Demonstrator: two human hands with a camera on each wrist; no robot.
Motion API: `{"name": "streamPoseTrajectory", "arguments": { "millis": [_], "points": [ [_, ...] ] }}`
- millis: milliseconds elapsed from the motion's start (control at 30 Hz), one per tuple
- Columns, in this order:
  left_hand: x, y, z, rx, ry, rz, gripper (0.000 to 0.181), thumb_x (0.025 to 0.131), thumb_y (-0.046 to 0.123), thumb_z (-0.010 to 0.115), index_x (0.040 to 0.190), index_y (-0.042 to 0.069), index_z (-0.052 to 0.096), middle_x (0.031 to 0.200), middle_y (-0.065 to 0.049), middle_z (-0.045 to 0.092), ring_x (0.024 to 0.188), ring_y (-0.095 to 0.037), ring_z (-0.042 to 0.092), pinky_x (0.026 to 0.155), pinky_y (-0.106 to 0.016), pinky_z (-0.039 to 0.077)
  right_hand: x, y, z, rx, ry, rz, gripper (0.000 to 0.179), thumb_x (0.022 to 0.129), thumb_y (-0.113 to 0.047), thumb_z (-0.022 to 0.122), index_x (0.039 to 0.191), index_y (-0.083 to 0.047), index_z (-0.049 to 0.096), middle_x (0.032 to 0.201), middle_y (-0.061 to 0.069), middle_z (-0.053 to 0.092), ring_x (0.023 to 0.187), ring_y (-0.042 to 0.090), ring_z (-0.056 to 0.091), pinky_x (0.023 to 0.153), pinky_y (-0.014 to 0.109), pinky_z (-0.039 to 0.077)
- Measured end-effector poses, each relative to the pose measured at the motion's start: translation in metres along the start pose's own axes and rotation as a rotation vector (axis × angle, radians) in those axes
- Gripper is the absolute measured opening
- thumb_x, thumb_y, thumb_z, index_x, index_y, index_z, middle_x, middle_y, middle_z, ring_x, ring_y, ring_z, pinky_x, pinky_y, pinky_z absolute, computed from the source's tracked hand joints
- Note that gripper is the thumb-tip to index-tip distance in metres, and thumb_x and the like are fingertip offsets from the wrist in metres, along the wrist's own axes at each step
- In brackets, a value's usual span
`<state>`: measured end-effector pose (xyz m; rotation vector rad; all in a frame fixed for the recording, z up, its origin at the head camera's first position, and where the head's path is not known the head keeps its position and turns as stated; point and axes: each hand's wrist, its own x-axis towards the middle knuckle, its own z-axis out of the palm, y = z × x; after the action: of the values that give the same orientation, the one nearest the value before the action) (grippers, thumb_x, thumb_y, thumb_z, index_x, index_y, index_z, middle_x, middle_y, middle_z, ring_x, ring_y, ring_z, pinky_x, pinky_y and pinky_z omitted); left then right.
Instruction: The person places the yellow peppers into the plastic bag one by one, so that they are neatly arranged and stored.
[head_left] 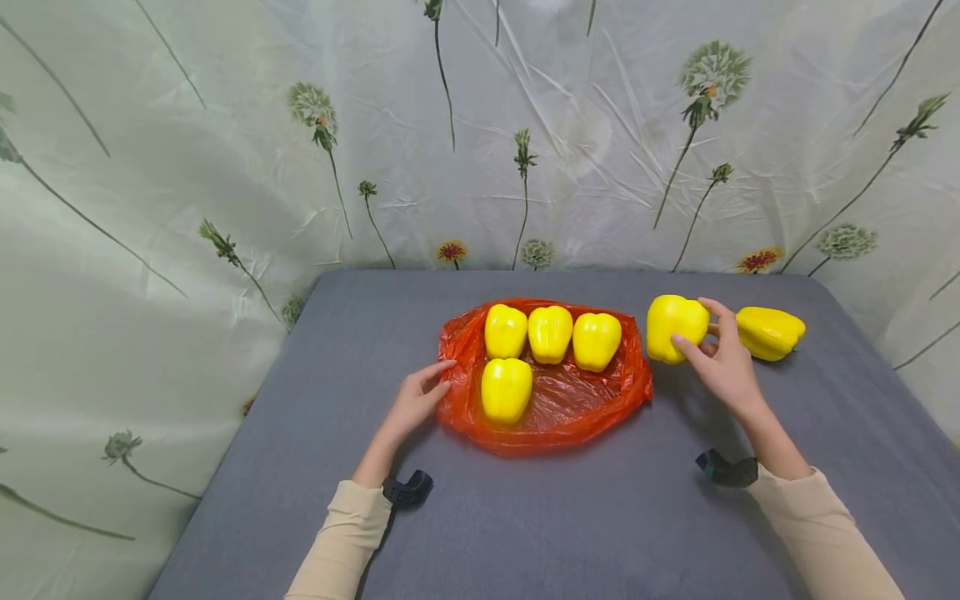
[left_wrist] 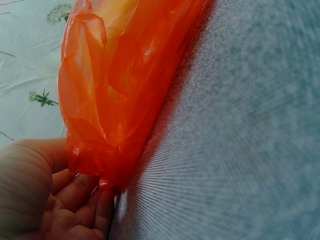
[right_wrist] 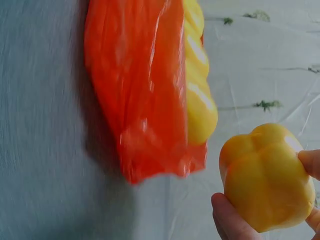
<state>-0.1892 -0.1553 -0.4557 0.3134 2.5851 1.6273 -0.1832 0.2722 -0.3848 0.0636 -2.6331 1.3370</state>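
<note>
A red plastic bag point(head_left: 577, 429) lies spread with its mouth up on the table. Inside it several yellow bell peppers stand: three in a back row, among them a middle pepper point(head_left: 550, 335), and one front pepper point(head_left: 507, 392) at the left. At the bag's left edge my left hand point(head_left: 415, 400) pinches the thin plastic; the left wrist view shows thumb and fingers about the crumpled rim. My right hand point(head_left: 723, 367) grips another yellow bell pepper point(right_wrist: 267, 177) between thumb and fingers, raised just right of the bag. Behind that hand lies one more pepper point(head_left: 771, 333) on its side.
The grey cloth-covered table point(head_left: 562, 533) stretches to a back edge against a hanging curtain point(head_left: 420, 125) with a dandelion print. The curtain also runs down the left side. Each wrist wears a dark band, the left band point(head_left: 407, 490) and the right band point(head_left: 727, 469).
</note>
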Motion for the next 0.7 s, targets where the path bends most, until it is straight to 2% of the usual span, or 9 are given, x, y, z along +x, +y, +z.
{"name": "streamPoseTrajectory", "arguments": {
  "millis": [100, 367, 467, 533, 633, 700],
  "points": [
    [0.004, -0.011, 0.002, 0.0, 0.011, 0.003, 0.039, 0.094, 0.012, 0.054, 0.131, 0.005, 0.053, 0.137, -0.019, 0.053, 0.129, -0.035, 0.048, 0.108, -0.051, 0.038, -0.003, -0.005, 0.005, 0.042, -0.036, -0.005, 0.07, 0.094, -0.024, 0.054, 0.147, -0.011, 0.01, 0.129, 0.034, 0.036, 0.075, -0.017, 0.049, 0.061, 0.006, 0.046],
    [0.004, -0.015, 0.001, -0.016, 0.013, 0.026, 0.038, 0.093, 0.014, 0.055, 0.13, 0.006, 0.055, 0.136, -0.018, 0.054, 0.128, -0.035, 0.049, 0.107, -0.052, 0.039, -0.011, -0.019, 0.02, 0.113, -0.064, -0.047, 0.07, 0.092, -0.017, 0.057, 0.145, -0.012, 0.012, 0.127, 0.032, 0.037, 0.078, -0.018, 0.051, 0.066, 0.004, 0.048],
    [0.003, -0.013, 0.001, -0.009, 0.018, 0.013, 0.038, 0.093, 0.014, 0.055, 0.13, 0.007, 0.055, 0.136, -0.017, 0.054, 0.129, -0.034, 0.048, 0.108, -0.051, 0.038, -0.013, -0.024, 0.026, 0.103, -0.095, -0.04, 0.07, 0.093, -0.019, 0.057, 0.146, -0.014, 0.012, 0.13, 0.031, 0.037, 0.087, -0.004, 0.059, 0.068, 0.005, 0.047],
    [0.003, -0.011, 0.002, 0.005, 0.021, 0.01, 0.038, 0.093, 0.014, 0.055, 0.131, 0.006, 0.054, 0.136, -0.018, 0.054, 0.128, -0.034, 0.049, 0.108, -0.05, 0.039, -0.015, -0.026, 0.029, 0.092, -0.121, -0.031, 0.07, 0.093, -0.021, 0.057, 0.146, -0.016, 0.012, 0.133, 0.031, 0.036, 0.095, 0.013, 0.064, 0.069, 0.005, 0.047],
    [-0.001, 0.0, 0.001, 0.0, 0.012, 0.008, 0.039, 0.094, 0.011, 0.054, 0.131, 0.002, 0.053, 0.136, -0.021, 0.053, 0.127, -0.037, 0.049, 0.107, -0.051, 0.039, -0.018, -0.029, 0.036, 0.092, -0.162, -0.024, 0.07, 0.093, -0.023, 0.057, 0.146, -0.017, 0.011, 0.136, 0.031, 0.035, 0.106, 0.038, 0.06, 0.07, 0.007, 0.047],
    [-0.004, 0.009, -0.001, -0.008, 0.0, 0.012, 0.04, 0.094, 0.01, 0.053, 0.131, -0.002, 0.051, 0.136, -0.024, 0.052, 0.127, -0.039, 0.048, 0.107, -0.052, 0.039, -0.02, -0.031, 0.041, 0.094, -0.181, -0.027, 0.07, 0.093, -0.022, 0.057, 0.146, -0.017, 0.012, 0.137, 0.031, 0.036, 0.108, 0.041, 0.059, 0.071, 0.008, 0.047]
  ]
}}
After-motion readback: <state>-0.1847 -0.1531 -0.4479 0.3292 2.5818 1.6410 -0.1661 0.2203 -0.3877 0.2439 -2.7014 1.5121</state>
